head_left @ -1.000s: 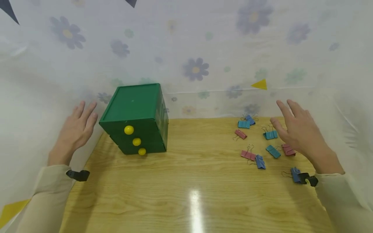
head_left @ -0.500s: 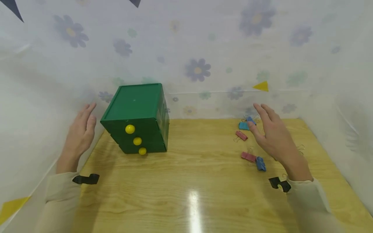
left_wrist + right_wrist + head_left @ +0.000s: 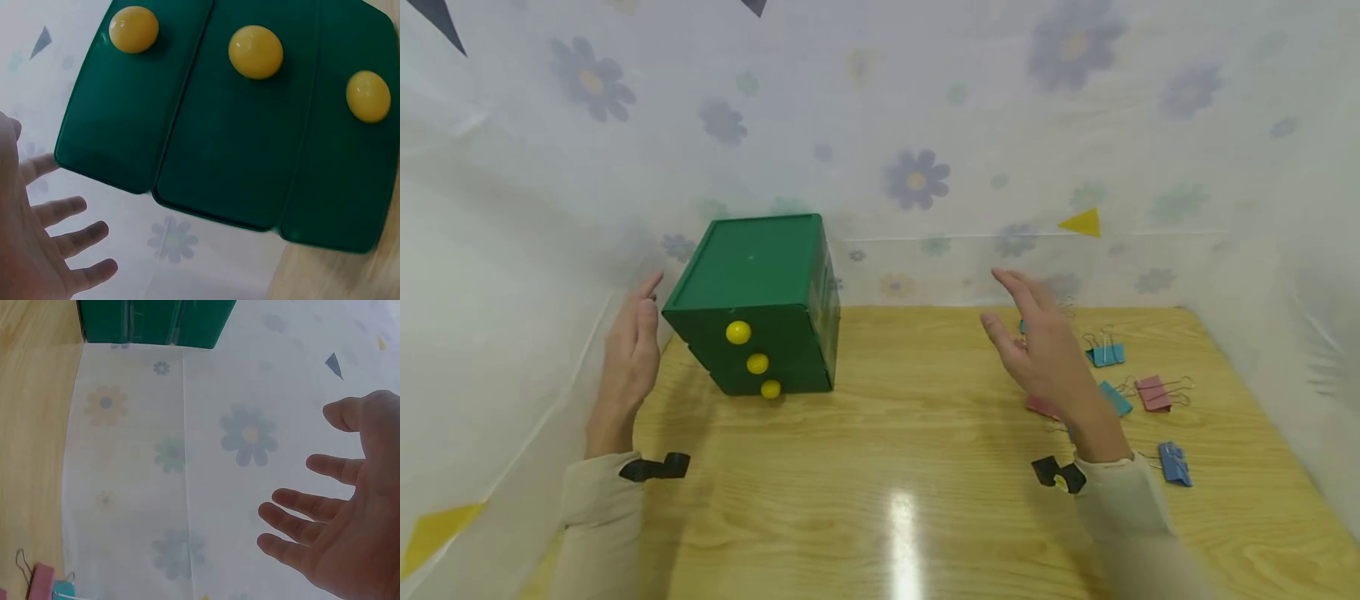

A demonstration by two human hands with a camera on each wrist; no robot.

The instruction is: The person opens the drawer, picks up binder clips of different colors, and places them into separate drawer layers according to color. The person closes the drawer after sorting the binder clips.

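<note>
Nearest, at foot of head view: bare wood-grain counter [image 3: 820, 492] with a streak of glare. Beige left sleeve [image 3: 601, 508] and beige right sleeve [image 3: 1123, 500] reaching in from below. Black left band [image 3: 655, 467] and black right band [image 3: 1058, 477] at the wrists.

Next, left hand [image 3: 631, 354]: grip spread, fingers apart in left wrist view, just beside the left side of green drawer box [image 3: 748, 262]. Fingertips touching box or not: cannot tell. Right hand [image 3: 1048, 350]: grip likewise spread, raised in front of the left part of the clip scatter, hiding some of it.

Clips on counter, right side, near to far. Nearest blue clip [image 3: 1175, 463], apart from the rest. Sliver of hidden blue clip [image 3: 1070, 432] by right wrist. Half-covered pink clip [image 3: 1042, 407]. Near teal clip [image 3: 1115, 400], with outer pink clip [image 3: 1153, 393] just right of it. Far teal clip [image 3: 1107, 354], wire handles up. In right wrist view, back pink clip [image 3: 41, 582] beside back teal clip [image 3: 64, 589].

Box at left rear of counter, well apart from clips; 3 stacked fronts, 1 yellow knob [image 3: 738, 332] on each.

Farthest: white sheeting [image 3: 835, 100], flower-printed, yellow triangle [image 3: 1082, 223] low on its right.
</note>
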